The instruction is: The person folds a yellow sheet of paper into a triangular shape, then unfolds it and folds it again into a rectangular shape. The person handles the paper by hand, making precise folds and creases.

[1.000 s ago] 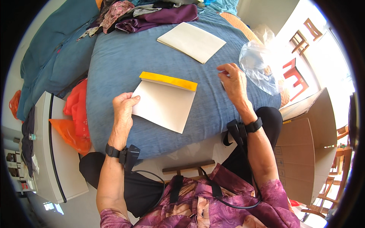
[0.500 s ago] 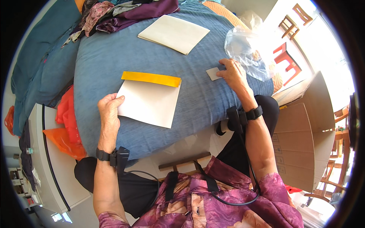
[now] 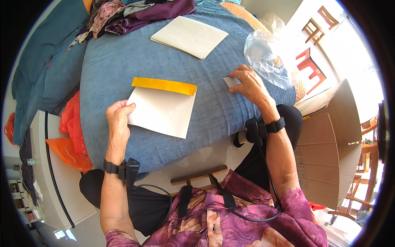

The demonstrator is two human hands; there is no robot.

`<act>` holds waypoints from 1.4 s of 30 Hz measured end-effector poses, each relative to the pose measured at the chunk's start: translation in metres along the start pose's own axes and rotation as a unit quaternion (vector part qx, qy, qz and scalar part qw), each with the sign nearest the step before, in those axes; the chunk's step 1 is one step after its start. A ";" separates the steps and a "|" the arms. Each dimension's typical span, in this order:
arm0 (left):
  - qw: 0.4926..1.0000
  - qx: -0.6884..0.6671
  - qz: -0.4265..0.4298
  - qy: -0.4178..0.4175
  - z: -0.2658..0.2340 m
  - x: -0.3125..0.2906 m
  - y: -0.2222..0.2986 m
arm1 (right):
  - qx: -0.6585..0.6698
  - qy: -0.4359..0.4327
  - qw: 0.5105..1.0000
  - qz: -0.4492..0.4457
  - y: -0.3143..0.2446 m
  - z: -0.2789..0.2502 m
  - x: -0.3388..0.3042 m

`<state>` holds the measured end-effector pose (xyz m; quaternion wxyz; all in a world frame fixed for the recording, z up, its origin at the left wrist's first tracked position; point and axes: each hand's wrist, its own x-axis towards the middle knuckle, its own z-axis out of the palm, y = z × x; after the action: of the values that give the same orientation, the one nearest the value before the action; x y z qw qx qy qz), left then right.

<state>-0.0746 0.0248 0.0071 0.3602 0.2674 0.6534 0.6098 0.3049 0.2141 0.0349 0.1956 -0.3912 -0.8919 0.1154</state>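
Observation:
My left hand (image 3: 119,117) grips the left edge of a white paper envelope (image 3: 161,111), thumb on top. A yellow flap (image 3: 164,85) runs along the envelope's far edge, folded outward. It lies over the blue bedspread (image 3: 119,57). To its right, my right hand (image 3: 248,84) has its thumb and forefinger on opposite edges of a small white square card (image 3: 231,81). The hand hides much of this card. Farther back lies a flat stack of cream-white sheets or envelopes (image 3: 189,37), too plain to tell which.
A clear plastic bag (image 3: 267,55) lies beyond my right hand. Heaped clothes (image 3: 144,16) are at the far left. An open cardboard box (image 3: 321,152) stands at my right, a white cabinet (image 3: 61,177) and an orange-red bag (image 3: 74,154) at my left.
My right hand has shifted a little left and closed its thumb and forefinger over the small card, covering more of it. My left hand and the envelope stay nearly still.

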 end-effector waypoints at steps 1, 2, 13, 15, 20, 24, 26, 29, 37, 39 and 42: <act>1.000 -0.005 0.002 -0.004 0.000 0.000 0.000 | 0.001 0.000 1.000 -0.010 0.001 -0.001 0.000; 1.000 0.001 0.001 -0.003 -0.001 0.000 0.000 | 0.001 0.000 1.000 -0.020 0.001 -0.002 -0.001; 1.000 0.012 0.004 -0.009 0.001 -0.001 0.002 | 0.003 0.017 0.999 -0.030 -0.004 -0.005 -0.002; 1.000 0.015 0.002 -0.010 0.001 -0.001 0.002 | 0.006 0.015 0.999 -0.029 -0.004 -0.005 -0.002; 1.000 0.015 -0.001 -0.015 -0.001 -0.001 0.001 | 0.033 0.037 0.998 -0.040 -0.002 -0.004 -0.002; 1.000 0.013 -0.001 -0.021 -0.003 0.001 0.000 | -0.003 0.057 0.998 -0.039 -0.001 -0.001 -0.001; 1.000 0.014 0.000 -0.024 -0.003 0.001 0.000 | -0.012 0.077 0.996 -0.039 0.000 0.001 -0.001; 1.000 0.017 0.000 -0.027 -0.003 0.001 0.001 | -0.041 0.079 0.995 -0.036 0.001 0.004 0.001; 0.999 0.018 0.013 -0.031 -0.005 0.003 -0.003 | -0.037 0.114 0.992 -0.027 0.005 0.010 0.006; 0.999 0.015 0.022 -0.046 -0.005 0.002 -0.004 | -0.020 0.142 0.990 -0.015 0.007 0.009 0.005; 0.999 0.009 0.008 -0.034 -0.004 0.003 -0.004 | -0.031 0.137 0.990 0.016 0.006 0.008 0.003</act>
<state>-0.0787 0.0244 0.0028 0.3753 0.2966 0.6440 0.5971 0.3038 0.2199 0.0264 0.3018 -0.4236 -0.8533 0.0361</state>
